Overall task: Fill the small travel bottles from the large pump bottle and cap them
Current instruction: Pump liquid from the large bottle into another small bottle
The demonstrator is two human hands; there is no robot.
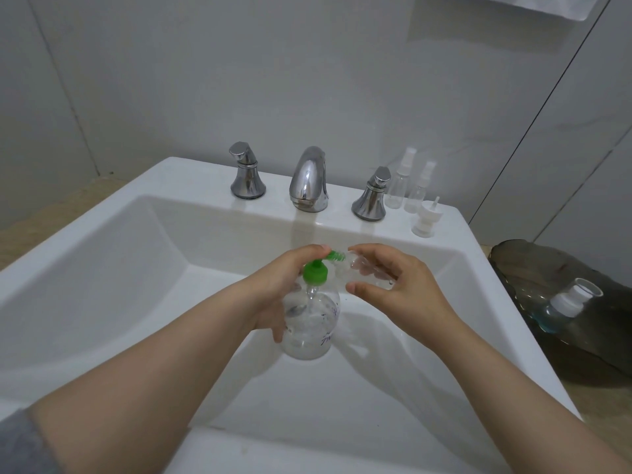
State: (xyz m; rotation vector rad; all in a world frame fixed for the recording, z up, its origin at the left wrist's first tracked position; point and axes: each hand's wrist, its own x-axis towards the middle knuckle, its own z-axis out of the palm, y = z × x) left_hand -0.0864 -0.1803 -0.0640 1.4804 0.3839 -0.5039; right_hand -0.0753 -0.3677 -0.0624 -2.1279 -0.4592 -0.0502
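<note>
Over the white sink basin, my left hand (277, 285) grips a large clear pump bottle (313, 323) with a green pump head (316, 270). Its fingers wrap the bottle's body and a fingertip lies on the green nozzle. My right hand (393, 285) holds a small clear travel bottle (359, 271) tilted on its side, its mouth at the tip of the green nozzle. Two capped clear spray bottles (408, 184) stand on the sink ledge at the back right. A loose white spray cap (427, 218) lies in front of them.
A chrome faucet (309, 181) with two chrome handles (247, 177) stands on the back ledge of the sink (136, 268). To the right, a dark glass tray (564, 336) holds a bottle of blue liquid (564, 306) with a white cap. Tiled walls enclose the sink.
</note>
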